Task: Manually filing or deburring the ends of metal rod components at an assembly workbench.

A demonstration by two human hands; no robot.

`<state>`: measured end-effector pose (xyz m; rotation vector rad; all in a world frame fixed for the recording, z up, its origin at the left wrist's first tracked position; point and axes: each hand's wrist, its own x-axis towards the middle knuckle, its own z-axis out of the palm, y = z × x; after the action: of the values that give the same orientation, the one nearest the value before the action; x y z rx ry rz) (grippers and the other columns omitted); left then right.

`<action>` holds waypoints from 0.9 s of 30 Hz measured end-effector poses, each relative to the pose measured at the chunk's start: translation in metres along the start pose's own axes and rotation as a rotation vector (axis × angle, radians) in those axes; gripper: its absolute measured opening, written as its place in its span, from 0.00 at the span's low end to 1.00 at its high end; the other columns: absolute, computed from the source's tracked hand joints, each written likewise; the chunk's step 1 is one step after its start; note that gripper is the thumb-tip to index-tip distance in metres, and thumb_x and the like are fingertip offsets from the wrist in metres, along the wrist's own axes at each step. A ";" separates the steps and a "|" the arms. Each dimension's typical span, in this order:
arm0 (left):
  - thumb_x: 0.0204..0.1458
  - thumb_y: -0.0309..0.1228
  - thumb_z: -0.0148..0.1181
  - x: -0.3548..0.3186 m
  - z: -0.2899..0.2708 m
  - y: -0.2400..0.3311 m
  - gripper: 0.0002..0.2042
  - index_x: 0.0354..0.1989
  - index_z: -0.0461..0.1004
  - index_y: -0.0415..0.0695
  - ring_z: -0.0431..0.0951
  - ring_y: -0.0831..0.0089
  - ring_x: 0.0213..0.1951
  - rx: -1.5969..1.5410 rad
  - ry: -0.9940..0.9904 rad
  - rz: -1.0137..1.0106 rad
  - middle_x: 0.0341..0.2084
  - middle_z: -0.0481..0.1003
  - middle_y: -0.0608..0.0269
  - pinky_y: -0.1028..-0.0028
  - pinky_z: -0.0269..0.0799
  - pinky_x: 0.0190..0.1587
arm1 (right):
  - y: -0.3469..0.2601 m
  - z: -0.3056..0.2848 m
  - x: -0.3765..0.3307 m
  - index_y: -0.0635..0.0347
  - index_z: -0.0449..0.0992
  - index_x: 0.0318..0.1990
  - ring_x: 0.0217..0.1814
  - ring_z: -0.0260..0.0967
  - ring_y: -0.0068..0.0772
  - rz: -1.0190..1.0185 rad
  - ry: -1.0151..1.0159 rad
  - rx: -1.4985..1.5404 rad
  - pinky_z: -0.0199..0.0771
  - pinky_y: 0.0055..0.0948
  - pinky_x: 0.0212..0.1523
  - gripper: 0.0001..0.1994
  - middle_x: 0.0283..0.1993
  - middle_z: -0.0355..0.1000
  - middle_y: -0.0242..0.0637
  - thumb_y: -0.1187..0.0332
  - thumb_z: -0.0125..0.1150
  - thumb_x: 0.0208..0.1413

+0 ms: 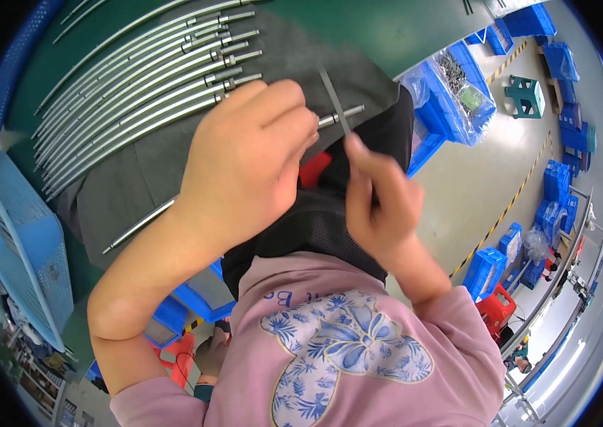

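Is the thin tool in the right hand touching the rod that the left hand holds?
Touching. In the head view the thin tool held by the right hand crosses the rod just past the left hand, with no gap visible.

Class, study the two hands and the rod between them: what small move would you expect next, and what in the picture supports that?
Probably the right hand brings its thin flat metal tool down onto the rod's end. The left hand grips that metal rod and its stepped tip juts out right beside the tool, while the row of similar rods lies on the green table.
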<state>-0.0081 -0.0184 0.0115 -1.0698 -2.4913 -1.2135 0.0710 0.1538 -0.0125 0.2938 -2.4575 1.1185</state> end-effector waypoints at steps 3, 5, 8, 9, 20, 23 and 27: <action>0.39 0.17 0.65 0.006 0.001 0.002 0.08 0.23 0.69 0.38 0.68 0.60 0.24 -0.005 -0.003 0.009 0.22 0.67 0.59 0.68 0.63 0.26 | 0.011 0.003 -0.018 0.65 0.76 0.44 0.14 0.65 0.32 -0.054 0.071 -0.031 0.63 0.26 0.17 0.18 0.19 0.69 0.37 0.84 0.57 0.42; 0.39 0.17 0.65 0.004 0.001 0.003 0.09 0.23 0.69 0.38 0.68 0.60 0.24 -0.009 -0.008 0.030 0.21 0.67 0.59 0.67 0.64 0.26 | 0.009 0.019 0.003 0.66 0.76 0.43 0.12 0.63 0.33 -0.116 0.165 0.012 0.63 0.25 0.16 0.19 0.17 0.67 0.36 0.86 0.55 0.39; 0.36 0.18 0.62 0.003 -0.001 -0.001 0.07 0.25 0.71 0.40 0.69 0.60 0.26 -0.012 -0.010 0.012 0.23 0.67 0.60 0.65 0.65 0.27 | 0.022 0.033 -0.013 0.65 0.76 0.43 0.12 0.62 0.31 -0.137 0.221 0.017 0.61 0.24 0.15 0.19 0.17 0.66 0.35 0.86 0.56 0.39; 0.36 0.18 0.62 0.004 -0.002 0.000 0.07 0.25 0.71 0.40 0.69 0.60 0.26 -0.008 -0.012 0.013 0.23 0.67 0.60 0.65 0.65 0.27 | 0.024 0.033 -0.020 0.65 0.76 0.43 0.13 0.61 0.30 -0.166 0.230 -0.001 0.61 0.23 0.15 0.18 0.17 0.65 0.35 0.85 0.57 0.40; 0.36 0.17 0.62 0.002 -0.001 -0.002 0.07 0.24 0.71 0.39 0.69 0.60 0.25 0.026 -0.006 0.043 0.23 0.67 0.60 0.66 0.65 0.26 | 0.039 0.045 -0.004 0.64 0.77 0.43 0.12 0.56 0.30 -0.241 0.251 0.032 0.55 0.27 0.14 0.19 0.15 0.57 0.32 0.84 0.58 0.39; 0.36 0.17 0.62 0.002 -0.002 -0.002 0.08 0.24 0.71 0.39 0.69 0.60 0.25 0.005 -0.011 0.020 0.23 0.67 0.60 0.66 0.65 0.26 | 0.036 0.050 -0.003 0.65 0.78 0.43 0.13 0.57 0.30 -0.255 0.286 0.038 0.57 0.27 0.14 0.19 0.16 0.58 0.32 0.84 0.59 0.37; 0.35 0.17 0.62 0.005 -0.002 0.000 0.08 0.25 0.72 0.39 0.69 0.59 0.25 0.017 -0.040 0.003 0.23 0.67 0.60 0.66 0.65 0.26 | 0.054 0.045 -0.027 0.64 0.78 0.41 0.12 0.57 0.29 -0.237 0.205 0.033 0.58 0.26 0.14 0.18 0.15 0.58 0.31 0.84 0.60 0.38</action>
<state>-0.0119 -0.0169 0.0147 -1.1043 -2.5239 -1.1793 0.0627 0.1551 -0.0874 0.4441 -2.1631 1.0337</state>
